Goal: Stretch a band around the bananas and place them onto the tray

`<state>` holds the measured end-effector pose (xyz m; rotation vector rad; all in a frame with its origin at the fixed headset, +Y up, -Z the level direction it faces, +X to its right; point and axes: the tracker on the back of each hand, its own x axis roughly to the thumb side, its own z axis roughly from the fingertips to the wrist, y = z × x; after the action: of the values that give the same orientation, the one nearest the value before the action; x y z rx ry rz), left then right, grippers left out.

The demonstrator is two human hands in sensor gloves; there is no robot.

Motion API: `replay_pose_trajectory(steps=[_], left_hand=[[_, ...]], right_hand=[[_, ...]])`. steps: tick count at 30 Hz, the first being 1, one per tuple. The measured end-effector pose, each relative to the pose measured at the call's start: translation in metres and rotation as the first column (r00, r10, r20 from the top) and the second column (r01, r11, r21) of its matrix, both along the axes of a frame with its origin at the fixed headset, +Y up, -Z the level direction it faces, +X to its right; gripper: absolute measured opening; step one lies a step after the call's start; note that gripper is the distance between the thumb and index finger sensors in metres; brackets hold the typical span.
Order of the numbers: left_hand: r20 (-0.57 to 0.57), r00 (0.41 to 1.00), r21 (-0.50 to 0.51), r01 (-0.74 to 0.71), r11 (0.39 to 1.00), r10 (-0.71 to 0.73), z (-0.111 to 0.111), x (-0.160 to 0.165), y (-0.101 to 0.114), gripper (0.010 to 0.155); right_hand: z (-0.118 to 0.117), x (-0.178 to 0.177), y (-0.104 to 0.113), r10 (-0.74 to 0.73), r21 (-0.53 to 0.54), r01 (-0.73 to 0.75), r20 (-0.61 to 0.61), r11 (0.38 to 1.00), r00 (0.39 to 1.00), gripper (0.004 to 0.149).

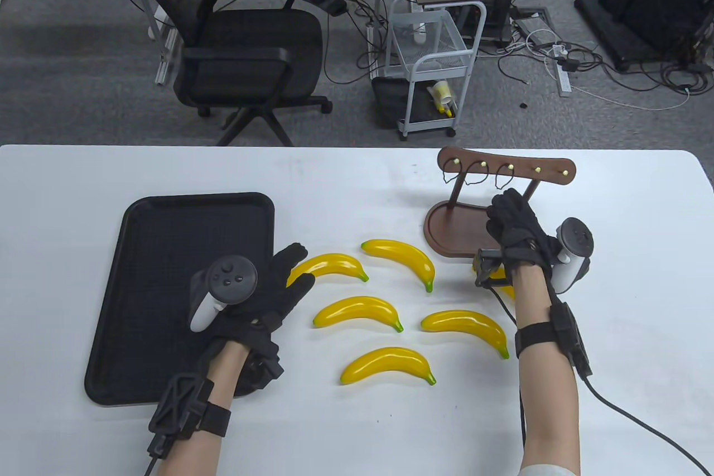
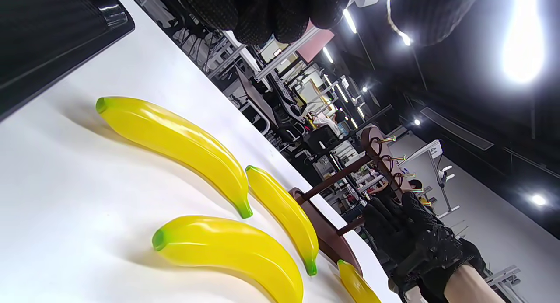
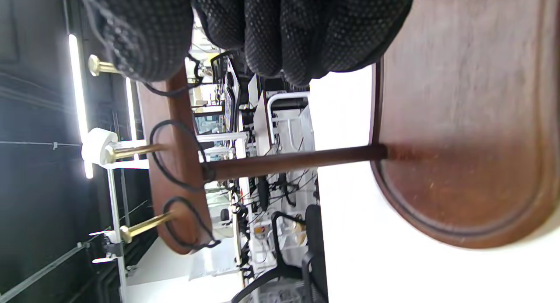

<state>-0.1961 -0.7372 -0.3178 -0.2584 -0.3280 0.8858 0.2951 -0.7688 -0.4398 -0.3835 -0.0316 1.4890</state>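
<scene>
The right hand point(image 1: 510, 225) is pinching a band point(image 1: 505, 174) off the rack point(image 1: 505, 166) near the desk's far edge, the left hand point(image 1: 273, 286) resting slack, bananas point(image 1: 357, 311) unbanded, tray point(image 1: 167, 219) bare.

a black mesh office chair point(image 1: 245, 46) stood on grey carpet point(image 1: 83, 91) beyond the white table point(image 1: 357, 174). a white wire cart point(image 1: 432, 68) stood among tangled cables point(image 1: 591, 66).
</scene>
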Motion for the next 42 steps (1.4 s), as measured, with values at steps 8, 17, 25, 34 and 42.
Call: replay_pose_trajectory(steps=[8, 17, 25, 34, 42], left_hand=[[0.001, 1.0, -0.002, 0.016, 1.0, -0.016, 0.001, 0.002, 0.0, 0.071], [0.011, 1.0, 0.0, 0.026, 1.0, -0.026, 0.001, 0.005, 0.0, 0.071], [0.011, 1.0, -0.003, 0.027, 1.0, -0.027, 0.001, 0.006, 0.0, 0.07], [0.017, 0.999, 0.0, 0.032, 0.999, -0.032, 0.001, 0.008, 0.0, 0.07], [0.016, 0.999, -0.001, 0.032, 0.999, -0.032, 0.002, 0.008, 0.0, 0.07]], right_hand=[[-0.01, -0.009, -0.001, -0.043, -0.016, 0.044, 0.079, 0.999, 0.996, 0.061], [-0.013, -0.007, 0.0, -0.045, -0.031, 0.05, 0.148, 0.998, 0.988, 0.048], [-0.014, -0.006, 0.006, -0.045, -0.024, 0.049, 0.155, 0.999, 0.987, 0.04], [-0.007, -0.001, 0.028, 0.025, 0.004, -0.026, 0.146, 1.0, 0.989, 0.038], [0.003, 0.003, 0.051, 0.091, 0.04, -0.095, 0.104, 0.995, 0.99, 0.037]])
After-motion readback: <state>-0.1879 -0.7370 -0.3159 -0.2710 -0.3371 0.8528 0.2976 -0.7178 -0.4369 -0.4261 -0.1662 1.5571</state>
